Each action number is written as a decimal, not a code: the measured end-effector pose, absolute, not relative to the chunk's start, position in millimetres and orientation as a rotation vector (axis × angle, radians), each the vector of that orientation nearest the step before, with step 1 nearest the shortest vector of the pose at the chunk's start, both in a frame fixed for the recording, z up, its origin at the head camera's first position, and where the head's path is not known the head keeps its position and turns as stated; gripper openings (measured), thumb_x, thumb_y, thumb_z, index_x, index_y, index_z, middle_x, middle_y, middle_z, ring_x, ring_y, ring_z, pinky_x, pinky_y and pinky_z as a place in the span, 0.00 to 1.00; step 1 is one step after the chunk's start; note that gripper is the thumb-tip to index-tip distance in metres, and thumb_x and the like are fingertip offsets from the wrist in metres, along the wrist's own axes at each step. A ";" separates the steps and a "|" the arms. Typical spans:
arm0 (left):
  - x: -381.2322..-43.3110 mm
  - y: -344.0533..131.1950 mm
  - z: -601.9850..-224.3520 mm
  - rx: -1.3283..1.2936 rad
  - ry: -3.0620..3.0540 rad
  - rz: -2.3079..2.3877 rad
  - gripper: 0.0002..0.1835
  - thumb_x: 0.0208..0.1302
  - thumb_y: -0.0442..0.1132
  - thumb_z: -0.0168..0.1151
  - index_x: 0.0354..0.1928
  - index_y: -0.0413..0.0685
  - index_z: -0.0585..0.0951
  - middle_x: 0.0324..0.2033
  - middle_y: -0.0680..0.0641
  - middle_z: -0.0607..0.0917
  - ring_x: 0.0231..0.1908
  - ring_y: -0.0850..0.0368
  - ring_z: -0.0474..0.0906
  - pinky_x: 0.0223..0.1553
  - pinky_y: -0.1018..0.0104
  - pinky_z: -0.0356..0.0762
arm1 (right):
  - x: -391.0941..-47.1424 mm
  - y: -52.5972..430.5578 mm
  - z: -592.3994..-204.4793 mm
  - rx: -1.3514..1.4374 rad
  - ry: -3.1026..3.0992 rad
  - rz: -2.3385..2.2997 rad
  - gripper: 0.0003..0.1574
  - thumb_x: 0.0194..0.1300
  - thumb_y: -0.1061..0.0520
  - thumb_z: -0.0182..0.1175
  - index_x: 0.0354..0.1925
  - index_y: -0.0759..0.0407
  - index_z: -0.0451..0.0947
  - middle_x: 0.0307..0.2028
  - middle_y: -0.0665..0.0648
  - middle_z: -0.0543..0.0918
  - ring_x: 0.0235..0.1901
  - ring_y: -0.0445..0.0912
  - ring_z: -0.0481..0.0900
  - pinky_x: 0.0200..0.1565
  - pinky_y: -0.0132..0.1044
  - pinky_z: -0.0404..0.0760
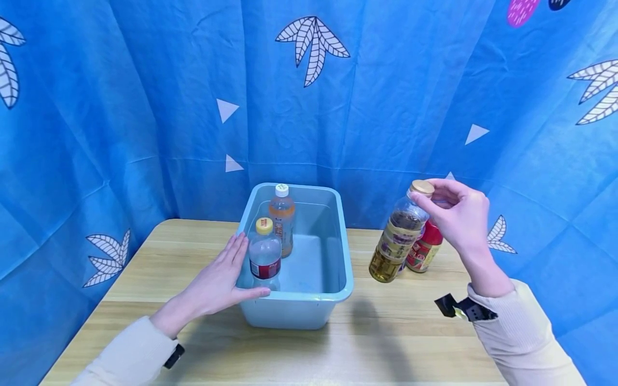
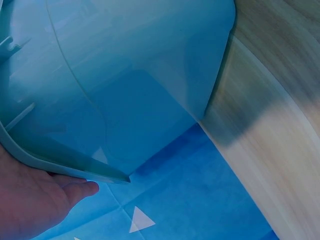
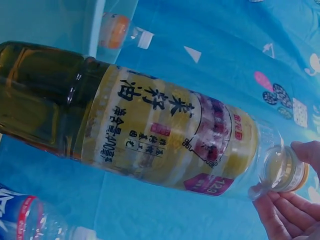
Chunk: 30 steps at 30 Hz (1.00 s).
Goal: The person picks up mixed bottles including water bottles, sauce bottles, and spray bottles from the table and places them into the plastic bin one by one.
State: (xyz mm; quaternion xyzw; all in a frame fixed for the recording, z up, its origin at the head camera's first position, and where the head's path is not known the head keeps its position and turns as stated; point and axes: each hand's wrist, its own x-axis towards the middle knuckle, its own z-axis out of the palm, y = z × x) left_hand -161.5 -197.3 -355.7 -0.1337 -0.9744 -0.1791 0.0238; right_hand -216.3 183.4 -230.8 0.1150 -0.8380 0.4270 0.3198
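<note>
Head view: the blue tub (image 1: pixel 289 313) stands on the tabletop (image 1: pixel 232 356). The left hand (image 1: pixel 222 279) lies at its seven o'clock corner, grip apart, fingers straight against the rim. A yellow-capped bottle (image 1: pixel 265 265) stands inside at seven o'clock, a white-capped bottle (image 1: pixel 282 214) at eleven. At the tub's three o'clock, the right hand (image 1: pixel 458 212) holds the tilted oil bottle (image 1: pixel 398 241), grip clamped on its cap (image 1: pixel 421 187). A red bottle (image 1: pixel 427 252) stands just behind.

Left wrist view: the left hand touches the tub's rim at eight o'clock.

Right wrist view: thumb and fingers pinch the cap at four o'clock; a blue-labelled bottle (image 3: pixel 27 220) shows at seven.
</note>
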 end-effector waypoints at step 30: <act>-162.4 -199.1 -354.9 -0.418 -3.016 -0.560 0.61 0.41 0.77 0.48 0.67 0.38 0.46 0.67 0.40 0.45 0.65 0.43 0.38 0.57 0.44 0.53 | -230.2 147.7 -191.5 0.332 -2.124 1.175 0.23 0.43 0.48 0.70 0.38 0.58 0.82 0.28 0.48 0.83 0.26 0.36 0.79 0.28 0.26 0.74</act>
